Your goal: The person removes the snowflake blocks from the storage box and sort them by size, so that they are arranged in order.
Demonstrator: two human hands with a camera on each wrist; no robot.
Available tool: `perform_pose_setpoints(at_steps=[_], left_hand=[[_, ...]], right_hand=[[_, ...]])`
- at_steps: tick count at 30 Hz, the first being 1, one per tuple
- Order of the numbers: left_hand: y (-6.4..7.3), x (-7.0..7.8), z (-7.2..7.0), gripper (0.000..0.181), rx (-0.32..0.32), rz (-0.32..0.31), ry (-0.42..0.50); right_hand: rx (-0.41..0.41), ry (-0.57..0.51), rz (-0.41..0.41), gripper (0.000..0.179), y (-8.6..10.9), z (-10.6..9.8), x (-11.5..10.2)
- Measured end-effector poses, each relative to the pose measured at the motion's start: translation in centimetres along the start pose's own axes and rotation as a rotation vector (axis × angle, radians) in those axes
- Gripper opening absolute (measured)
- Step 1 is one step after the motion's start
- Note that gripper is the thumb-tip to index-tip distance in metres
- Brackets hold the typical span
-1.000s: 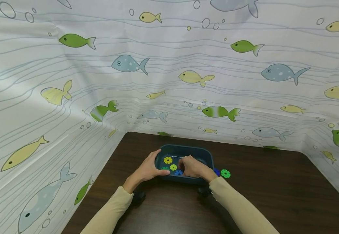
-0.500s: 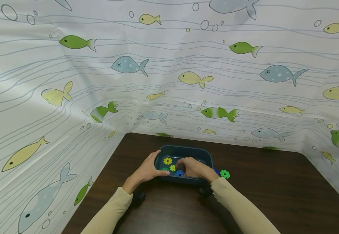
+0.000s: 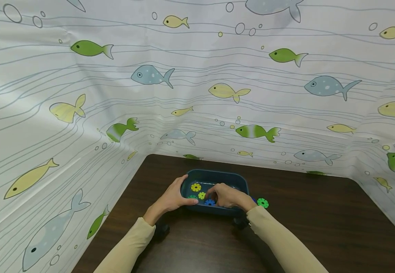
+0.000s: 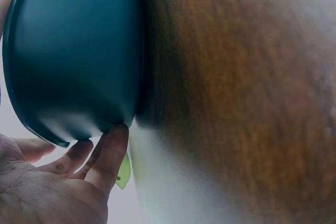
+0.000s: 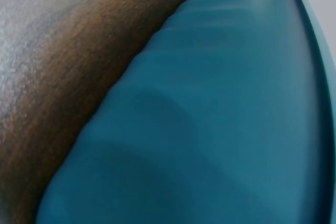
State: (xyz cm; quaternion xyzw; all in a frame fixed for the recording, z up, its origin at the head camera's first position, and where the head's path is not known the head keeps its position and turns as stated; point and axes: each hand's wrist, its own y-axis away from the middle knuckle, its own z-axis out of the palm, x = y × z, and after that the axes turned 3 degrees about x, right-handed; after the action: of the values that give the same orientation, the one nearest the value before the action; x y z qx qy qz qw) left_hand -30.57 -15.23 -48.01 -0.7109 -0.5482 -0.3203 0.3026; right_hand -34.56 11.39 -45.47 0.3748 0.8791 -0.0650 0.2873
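In the head view a dark teal plastic tub (image 3: pixel 214 174) stands on the table. My left hand (image 3: pixel 173 195) grips its left end, thumb over the near rim; the left wrist view shows the fingers (image 4: pixel 107 156) against the outer wall. My right hand (image 3: pixel 228 195) reaches into the tub with bent fingers, its tips beside a blue notched disc (image 3: pixel 209 203). Whether it pinches anything is hidden. Left of it lie a larger yellow notched disc (image 3: pixel 195 187), a smaller yellow one (image 3: pixel 201 195) and a green one (image 3: pixel 192 197), partly behind my left thumb.
Outside the tub, right of it, a bright green notched disc (image 3: pixel 262 203) lies on the dark wooden table (image 3: pixel 320 220), a blue one (image 3: pixel 253 199) mostly hidden beside it. White fish-printed sheeting (image 3: pixel 197 76) walls the back and sides.
My right hand has shifted slightly to the right and its fingers have bent differently inside the tub. The blue disc there sits a touch further right. My left hand keeps its grip.
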Motion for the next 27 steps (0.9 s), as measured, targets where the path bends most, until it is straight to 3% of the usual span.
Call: perform_pose_setpoints(at_steps=[7,15,27], left_hand=[[-0.2,0.0,0.1,0.116,-0.001,0.002,0.004],[-0.1,0.1,0.2,0.117,-0.002,0.007,0.002],[0.0,-0.1,0.1,0.119,-0.004,0.008,-0.005]], right_hand=[[-0.010,-0.017,-0.010,0.047,0.2,-0.2,0.1],[0.015,-0.021,-0.021,0.036,0.4,-0.2,0.3],[0.171,0.002,-0.025,0.032,1.1,-0.1,0.3]])
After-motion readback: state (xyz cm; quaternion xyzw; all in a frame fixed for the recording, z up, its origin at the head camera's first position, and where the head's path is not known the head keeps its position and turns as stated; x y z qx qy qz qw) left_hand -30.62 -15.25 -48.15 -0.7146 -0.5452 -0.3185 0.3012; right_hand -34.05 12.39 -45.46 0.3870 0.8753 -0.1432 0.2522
